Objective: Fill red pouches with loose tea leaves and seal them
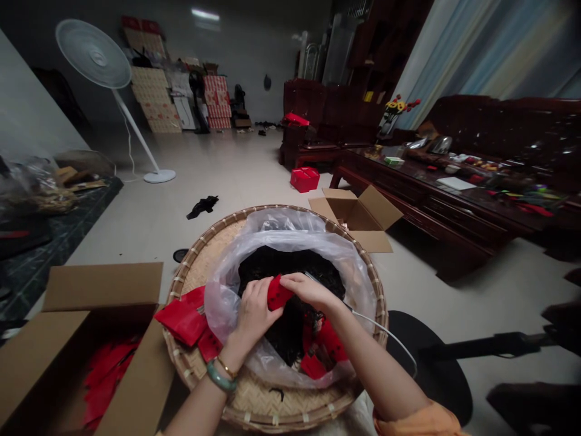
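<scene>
Gripping red packet (278, 293), both hands (256, 304) curled

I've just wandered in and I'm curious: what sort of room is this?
It looks like a home's living room, perhaps doubling as a work space: there's a long wooden table by a curtained window area, a standing fan, and stacks of boxes against the back wall.

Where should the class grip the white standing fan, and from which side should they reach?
For the standing fan, I'd wrap a hand around its slim pole, coming from the viewer's right across the open floor. The pole is slender and graspable; the head is broad and round, while the base lies flat.
</scene>
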The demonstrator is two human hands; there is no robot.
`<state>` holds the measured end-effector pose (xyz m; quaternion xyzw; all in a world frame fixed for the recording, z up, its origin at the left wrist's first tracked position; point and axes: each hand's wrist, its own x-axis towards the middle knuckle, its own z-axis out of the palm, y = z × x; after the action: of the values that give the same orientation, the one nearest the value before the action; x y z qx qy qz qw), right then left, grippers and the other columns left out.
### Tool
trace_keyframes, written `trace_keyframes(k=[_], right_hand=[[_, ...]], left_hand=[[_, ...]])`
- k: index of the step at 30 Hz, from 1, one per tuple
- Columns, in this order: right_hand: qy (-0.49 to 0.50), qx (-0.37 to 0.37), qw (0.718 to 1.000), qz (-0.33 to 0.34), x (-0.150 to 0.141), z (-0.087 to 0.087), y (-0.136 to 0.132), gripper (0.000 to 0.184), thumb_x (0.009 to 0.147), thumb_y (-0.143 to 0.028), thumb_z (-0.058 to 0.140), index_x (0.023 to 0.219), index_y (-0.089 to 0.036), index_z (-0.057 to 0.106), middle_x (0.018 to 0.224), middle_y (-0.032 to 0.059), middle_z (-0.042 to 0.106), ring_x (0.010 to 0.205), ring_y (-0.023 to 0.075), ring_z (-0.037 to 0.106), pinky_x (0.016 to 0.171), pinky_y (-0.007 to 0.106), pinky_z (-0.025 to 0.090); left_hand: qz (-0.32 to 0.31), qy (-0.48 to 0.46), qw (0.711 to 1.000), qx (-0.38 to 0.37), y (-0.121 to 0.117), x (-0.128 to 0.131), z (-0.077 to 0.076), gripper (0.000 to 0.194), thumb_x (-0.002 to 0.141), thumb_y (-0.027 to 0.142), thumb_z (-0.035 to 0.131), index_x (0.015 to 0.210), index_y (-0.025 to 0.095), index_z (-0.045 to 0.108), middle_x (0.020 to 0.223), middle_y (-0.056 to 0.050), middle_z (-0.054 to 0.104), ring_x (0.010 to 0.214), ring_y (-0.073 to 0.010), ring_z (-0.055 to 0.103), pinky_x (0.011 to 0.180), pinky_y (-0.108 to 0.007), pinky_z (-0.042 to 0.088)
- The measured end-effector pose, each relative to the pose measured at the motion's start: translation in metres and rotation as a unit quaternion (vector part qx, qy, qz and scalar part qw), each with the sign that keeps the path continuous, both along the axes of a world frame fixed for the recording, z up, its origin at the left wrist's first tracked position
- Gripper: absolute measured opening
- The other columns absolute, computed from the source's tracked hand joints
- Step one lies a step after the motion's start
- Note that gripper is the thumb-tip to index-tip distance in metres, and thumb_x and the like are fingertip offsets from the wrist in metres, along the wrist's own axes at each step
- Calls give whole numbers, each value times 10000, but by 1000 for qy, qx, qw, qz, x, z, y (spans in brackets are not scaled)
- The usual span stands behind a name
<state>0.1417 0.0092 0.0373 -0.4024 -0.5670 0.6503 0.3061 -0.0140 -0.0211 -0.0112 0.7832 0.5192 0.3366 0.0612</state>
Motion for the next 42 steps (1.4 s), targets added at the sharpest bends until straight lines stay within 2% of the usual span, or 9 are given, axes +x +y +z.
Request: trace_keyframes(k=[3,6,9,11,14,18,22,36,42], right_hand=[[13,17,1000,-2,4,6,3,363,742,-473,573,756,-118,649,720,39,652,694,151,576,758,314,425],[44,33,994,-98,16,7,8,421,787,-497,511,982,-143,631,848,71,676,802,181,622,788,345,460],[-55,80,982,-161,25,-6,8,402,823,-443,458,1087,-170,592,956,95,660,872,207,620,777,375,485],[-188,163,966,-68,24,-19,0,381,783,-349,542,1121,-178,585,1065,107,635,978,232,588,865,403,450],[-373,272,885,64,13,-31,-15,747,624,-279,723,1307,-187,435,1338,157,446,1206,313,416,983,450,353],[-517,300,791,132,-3,-30,-24,852,566,-316,757,1327,-193,396,1300,176,447,1152,366,415,894,498,406],[-559,300,758,155,-11,-27,-21,837,486,-309,787,1249,-203,460,1175,149,495,1081,353,431,807,467,452],[-544,300,775,115,-7,-34,-19,631,529,-210,744,1118,-194,517,1115,120,481,1017,295,435,751,374,454],[-393,285,874,32,12,-36,-9,507,580,-186,683,1070,-206,552,1001,49,495,925,201,488,794,304,423]], left_hand=[[26,-8,1000,14,2,-2,4,565,629,234,690,1165,175,520,1053,-97,626,930,-277,525,816,-434,453],[49,-41,998,25,4,-10,6,524,659,261,683,1156,184,537,1015,-90,640,899,-266,523,801,-418,453],[73,-82,994,25,7,-18,6,461,699,322,663,1127,187,560,978,-87,647,897,-256,537,799,-404,461],[76,-100,992,16,7,-21,6,464,697,345,668,1119,181,564,979,-87,646,913,-252,543,805,-398,465],[65,-111,992,12,7,-20,5,464,696,347,674,1113,178,562,1002,-88,639,936,-247,545,819,-389,464],[56,-117,991,20,6,-17,8,406,707,311,663,1080,183,567,1015,-80,627,936,-240,549,826,-387,456],[56,-118,991,20,6,-17,9,413,692,307,669,1072,182,565,1005,-76,608,929,-236,552,829,-387,453],[53,-130,990,1,7,-18,4,442,698,325,666,1098,183,543,999,-77,582,945,-239,540,848,-395,450],[57,-136,989,5,9,-20,-1,455,693,354,666,1100,186,550,985,-76,581,941,-239,548,840,-400,458]])
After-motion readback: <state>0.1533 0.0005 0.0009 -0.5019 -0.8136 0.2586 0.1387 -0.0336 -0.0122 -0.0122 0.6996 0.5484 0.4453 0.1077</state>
